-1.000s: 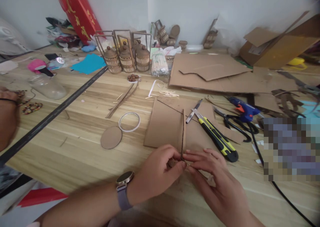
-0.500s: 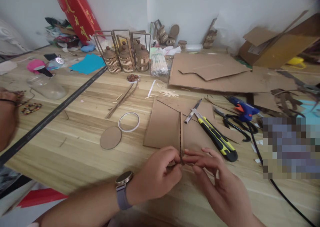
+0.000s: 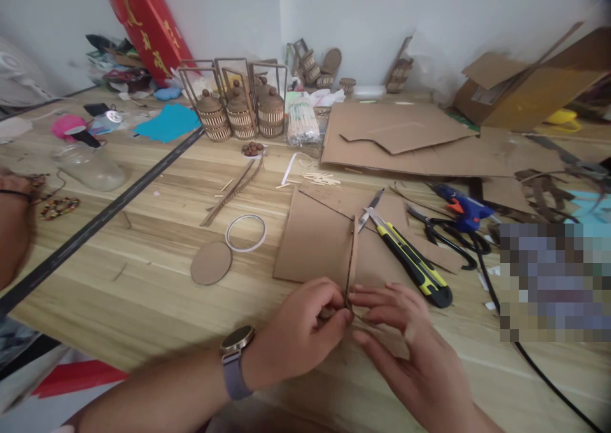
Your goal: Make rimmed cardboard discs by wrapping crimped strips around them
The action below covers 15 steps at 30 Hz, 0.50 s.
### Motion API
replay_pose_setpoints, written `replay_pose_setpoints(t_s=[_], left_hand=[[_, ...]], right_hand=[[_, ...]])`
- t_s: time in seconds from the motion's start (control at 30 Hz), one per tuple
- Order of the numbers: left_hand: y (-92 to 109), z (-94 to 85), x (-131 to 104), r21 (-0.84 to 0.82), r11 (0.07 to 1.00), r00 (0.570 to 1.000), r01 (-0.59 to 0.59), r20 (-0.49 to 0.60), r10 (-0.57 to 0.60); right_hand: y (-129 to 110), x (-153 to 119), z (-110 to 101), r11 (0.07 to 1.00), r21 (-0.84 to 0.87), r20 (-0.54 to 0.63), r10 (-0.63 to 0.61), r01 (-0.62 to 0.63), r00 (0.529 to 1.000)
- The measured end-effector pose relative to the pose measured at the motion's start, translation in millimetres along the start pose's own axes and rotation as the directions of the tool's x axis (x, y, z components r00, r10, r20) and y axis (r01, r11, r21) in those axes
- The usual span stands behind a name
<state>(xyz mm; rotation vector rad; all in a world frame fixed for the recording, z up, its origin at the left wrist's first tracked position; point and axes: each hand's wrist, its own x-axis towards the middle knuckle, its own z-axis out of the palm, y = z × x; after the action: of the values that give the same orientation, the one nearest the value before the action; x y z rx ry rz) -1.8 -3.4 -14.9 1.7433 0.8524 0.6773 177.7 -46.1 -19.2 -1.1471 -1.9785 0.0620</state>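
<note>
Pinches one narrow corrugated cardboard strip (image 3: 352, 261) at its near end between the thumb and forefinger of the left hand (image 3: 296, 334), clamped together on it. Keeps the right hand (image 3: 424, 350) close by on the other side, thumb and fingers apart, fingertips beside the strip; cannot tell whether touching. Seems busy with fine handling of that near end, perhaps bending or aligning it. Likely calls for a steady left pinch and light, precise pressure from the right fingertips, without creasing the strip.

Points the strip's far end away from both hands, above one flat cardboard sheet (image 3: 310, 242) on the desk (image 3: 157, 315).

Counts one yellow-and-black utility knife (image 3: 415, 261) just ahead of the right hand, with one slim pen-like tool (image 3: 374, 202) beyond it. Finds one blue glue gun (image 3: 470, 216) farther ahead and to the right. Ahead and left of the left hand, shows one cardboard disc (image 3: 210, 263) and one white ring (image 3: 245, 232). Farther ahead, includes at least four slatted baskets (image 3: 272, 116), overlapping too much for a sure count, and several brown beads (image 3: 252, 149), too small to number.
</note>
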Motion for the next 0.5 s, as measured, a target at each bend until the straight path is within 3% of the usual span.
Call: replay_pose_setpoints(t_s=[0.2, 0.5], left_hand=[[2.4, 0.2, -0.6, 0.018, 0.996, 0.996, -0.086, -0.030, 0.086], [3.1, 0.0, -1.3, 0.010, 0.995, 0.995, -0.097, -0.001, 0.097]], right_hand=[[3.7, -4.2, 2.2, 1.000, -0.013, 0.013, -0.017, 0.017, 1.000], [3.3, -1.2, -3.6, 0.997, 0.010, 0.024, 0.072, -0.072, 0.997]])
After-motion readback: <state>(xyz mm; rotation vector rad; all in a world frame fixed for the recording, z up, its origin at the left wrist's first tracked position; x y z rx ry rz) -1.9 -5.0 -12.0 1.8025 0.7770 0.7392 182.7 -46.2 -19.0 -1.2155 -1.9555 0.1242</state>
